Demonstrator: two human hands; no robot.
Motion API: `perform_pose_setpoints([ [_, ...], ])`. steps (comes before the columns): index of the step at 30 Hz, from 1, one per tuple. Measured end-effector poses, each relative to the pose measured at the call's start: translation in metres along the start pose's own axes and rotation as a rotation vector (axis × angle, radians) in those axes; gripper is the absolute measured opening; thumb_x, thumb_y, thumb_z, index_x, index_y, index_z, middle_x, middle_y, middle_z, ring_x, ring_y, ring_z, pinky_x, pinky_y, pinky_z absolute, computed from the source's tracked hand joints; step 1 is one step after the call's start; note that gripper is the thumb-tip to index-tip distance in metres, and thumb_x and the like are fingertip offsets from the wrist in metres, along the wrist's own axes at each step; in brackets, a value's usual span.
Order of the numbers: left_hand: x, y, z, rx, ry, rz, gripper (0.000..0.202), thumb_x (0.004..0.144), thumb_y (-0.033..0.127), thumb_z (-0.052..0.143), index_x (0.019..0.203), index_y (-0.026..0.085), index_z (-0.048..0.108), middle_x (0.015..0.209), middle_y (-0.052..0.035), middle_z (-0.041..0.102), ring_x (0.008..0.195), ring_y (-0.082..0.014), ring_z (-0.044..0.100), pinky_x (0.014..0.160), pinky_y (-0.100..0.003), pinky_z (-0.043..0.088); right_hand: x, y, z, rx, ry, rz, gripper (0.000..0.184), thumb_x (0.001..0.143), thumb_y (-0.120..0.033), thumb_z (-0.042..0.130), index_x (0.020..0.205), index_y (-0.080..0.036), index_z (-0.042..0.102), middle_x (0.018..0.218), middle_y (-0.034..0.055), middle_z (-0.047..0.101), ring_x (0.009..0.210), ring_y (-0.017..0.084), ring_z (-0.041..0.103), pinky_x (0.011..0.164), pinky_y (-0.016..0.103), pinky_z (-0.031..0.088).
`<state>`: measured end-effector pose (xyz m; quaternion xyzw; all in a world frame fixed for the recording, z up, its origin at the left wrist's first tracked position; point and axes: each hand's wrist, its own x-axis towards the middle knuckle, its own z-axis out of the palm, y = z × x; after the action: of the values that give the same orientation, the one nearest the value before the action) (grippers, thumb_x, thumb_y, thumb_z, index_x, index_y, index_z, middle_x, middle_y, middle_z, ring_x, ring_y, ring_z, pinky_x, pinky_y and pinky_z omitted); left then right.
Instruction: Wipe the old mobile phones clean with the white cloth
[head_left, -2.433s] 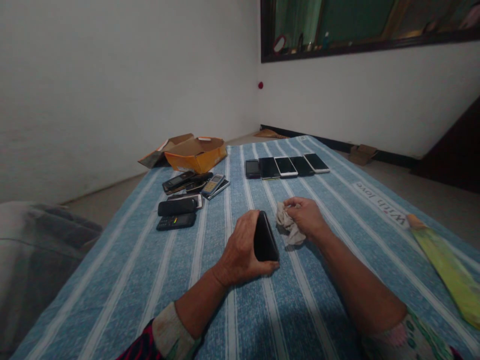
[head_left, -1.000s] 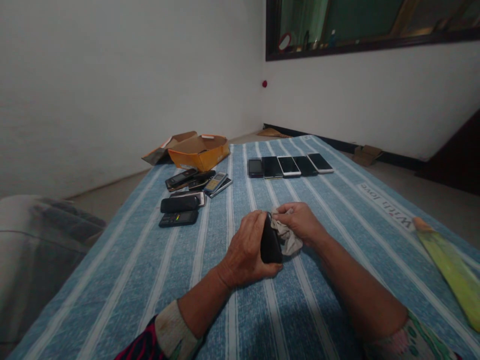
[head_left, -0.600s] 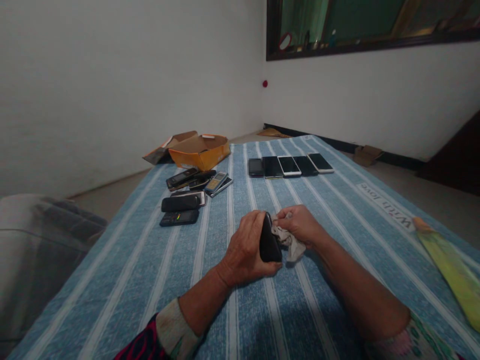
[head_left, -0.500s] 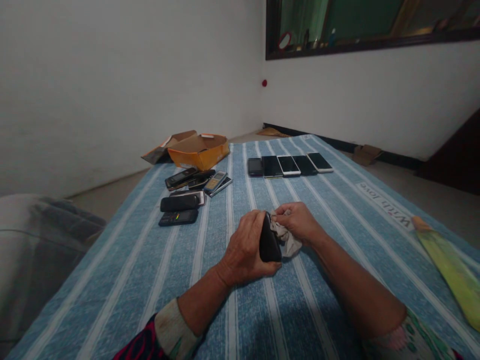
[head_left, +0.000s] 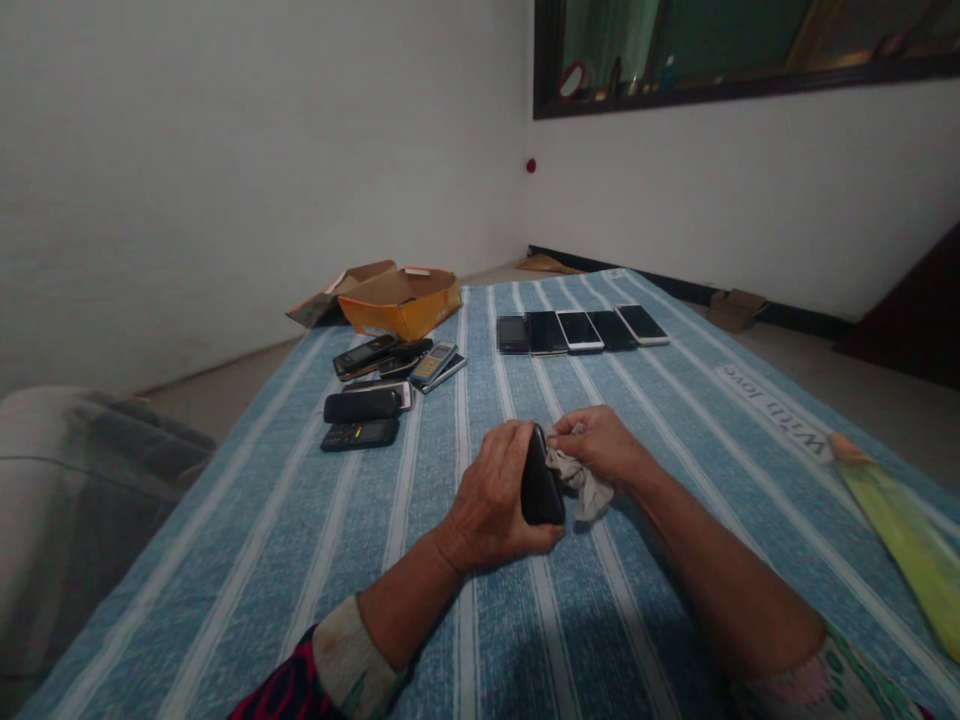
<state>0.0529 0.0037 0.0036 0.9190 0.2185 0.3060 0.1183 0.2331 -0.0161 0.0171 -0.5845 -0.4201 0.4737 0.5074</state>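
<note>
A black mobile phone (head_left: 541,484) is tilted up on its long edge, gripped by my left hand (head_left: 491,495) with the fingers over its top and the thumb along its lower end. On the phone's right side my right hand (head_left: 600,448) pinches a crumpled pale cloth (head_left: 586,487) against or close to the edge; exact contact is hard to see. The cloth's loose end hangs towards the bed-like striped blue cover (head_left: 435,610). The phone's far face is hidden from me.
Several old phones (head_left: 362,434) lie heaped at the left, before an opened orange cardboard box (head_left: 401,312). Farther back, several smartphones (head_left: 580,331) form a row. A yellow-green object (head_left: 900,545) lies at the right edge. Grey-white fabric (head_left: 82,520) bulges at far left.
My right hand and the cloth have shifted slightly right, and the cloth's loose end has swung outward. My left hand keeps its hold on the phone.
</note>
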Motion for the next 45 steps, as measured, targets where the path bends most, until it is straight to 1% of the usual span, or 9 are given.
perform_pose_setpoints([
  [6, 0.0013, 0.0029, -0.0008, -0.013, 0.008, -0.019, 0.102, 0.056, 0.032, 0.076, 0.142, 0.018, 0.023, 0.134, -0.02, 0.045, 0.125, -0.0414, 0.044, 0.101, -0.061, 0.042, 0.0027, -0.001, 0.0005, -0.033, 0.069, -0.065, 0.016, 0.056, -0.03, 0.072, 0.059, -0.016, 0.065, 0.05, -0.0036, 0.054, 0.046, 0.009, 0.045, 0.044, 0.022, 0.034],
  [11, 0.002, 0.0033, -0.0014, -0.028, 0.007, -0.031, 0.101, 0.056, 0.033, 0.076, 0.141, 0.019, 0.024, 0.134, -0.019, 0.046, 0.124, -0.0411, 0.046, 0.1, -0.06, 0.042, 0.0022, 0.0013, -0.0005, 0.008, -0.001, 0.026, 0.016, 0.053, -0.029, 0.073, 0.061, -0.016, 0.065, 0.052, -0.0018, 0.059, 0.047, 0.011, 0.05, 0.045, 0.023, 0.037],
  [17, 0.0011, 0.0012, -0.0004, 0.0, 0.0, -0.019, 0.104, 0.056, 0.032, 0.077, 0.142, 0.018, 0.021, 0.133, -0.0199, 0.045, 0.127, -0.0421, 0.043, 0.102, -0.06, 0.041, 0.003, 0.0031, -0.0004, -0.008, 0.037, -0.052, 0.016, 0.056, -0.029, 0.073, 0.06, -0.016, 0.065, 0.05, -0.0038, 0.055, 0.046, 0.009, 0.047, 0.045, 0.022, 0.035],
  [21, 0.0007, 0.0014, -0.0006, 0.011, -0.003, -0.014, 0.103, 0.057, 0.032, 0.076, 0.141, 0.017, 0.02, 0.132, -0.02, 0.045, 0.126, -0.0411, 0.044, 0.103, -0.059, 0.041, 0.0011, 0.0019, -0.0007, -0.013, -0.026, -0.004, 0.016, 0.057, -0.029, 0.072, 0.061, -0.016, 0.066, 0.052, -0.0024, 0.058, 0.046, 0.01, 0.049, 0.046, 0.023, 0.036],
  [26, 0.0016, 0.0031, -0.0018, 0.015, 0.0, -0.018, 0.103, 0.056, 0.034, 0.077, 0.141, 0.017, 0.021, 0.132, -0.0203, 0.045, 0.126, -0.0413, 0.044, 0.103, -0.059, 0.041, 0.0013, 0.0002, 0.0008, -0.007, 0.035, -0.062, 0.015, 0.056, -0.03, 0.071, 0.059, -0.016, 0.064, 0.048, -0.005, 0.052, 0.045, 0.008, 0.044, 0.046, 0.023, 0.034],
  [31, 0.0016, 0.0035, -0.0015, 0.012, 0.009, -0.014, 0.101, 0.057, 0.032, 0.076, 0.141, 0.017, 0.022, 0.132, -0.0201, 0.045, 0.125, -0.041, 0.044, 0.103, -0.059, 0.041, 0.0016, 0.0018, 0.0008, 0.015, -0.014, 0.008, 0.018, 0.055, -0.03, 0.071, 0.062, -0.015, 0.065, 0.053, -0.0023, 0.058, 0.048, 0.011, 0.049, 0.047, 0.024, 0.037],
  [36, 0.002, 0.0031, -0.0015, 0.007, 0.001, -0.018, 0.103, 0.056, 0.034, 0.078, 0.141, 0.016, 0.022, 0.132, -0.0202, 0.045, 0.124, -0.0404, 0.045, 0.102, -0.059, 0.042, 0.0036, 0.0023, 0.0032, 0.004, 0.058, -0.07, 0.016, 0.056, -0.03, 0.07, 0.059, -0.016, 0.064, 0.05, -0.0047, 0.052, 0.047, 0.009, 0.044, 0.047, 0.023, 0.034],
  [40, 0.0022, 0.0033, -0.0013, 0.011, 0.01, -0.019, 0.102, 0.056, 0.032, 0.077, 0.141, 0.016, 0.022, 0.132, -0.0197, 0.045, 0.123, -0.0401, 0.045, 0.102, -0.059, 0.042, 0.0028, 0.0018, 0.002, -0.031, -0.001, -0.01, 0.014, 0.057, -0.028, 0.07, 0.06, -0.016, 0.064, 0.052, -0.003, 0.055, 0.047, 0.01, 0.047, 0.047, 0.024, 0.035],
  [45, 0.0021, 0.0026, -0.0004, 0.017, 0.011, -0.006, 0.105, 0.054, 0.034, 0.078, 0.141, 0.016, 0.021, 0.132, -0.0205, 0.044, 0.124, -0.0403, 0.044, 0.102, -0.058, 0.043, 0.004, 0.001, 0.0017, -0.028, 0.08, -0.062, 0.014, 0.057, -0.028, 0.071, 0.06, -0.016, 0.065, 0.051, -0.0036, 0.054, 0.047, 0.009, 0.046, 0.047, 0.023, 0.035],
])
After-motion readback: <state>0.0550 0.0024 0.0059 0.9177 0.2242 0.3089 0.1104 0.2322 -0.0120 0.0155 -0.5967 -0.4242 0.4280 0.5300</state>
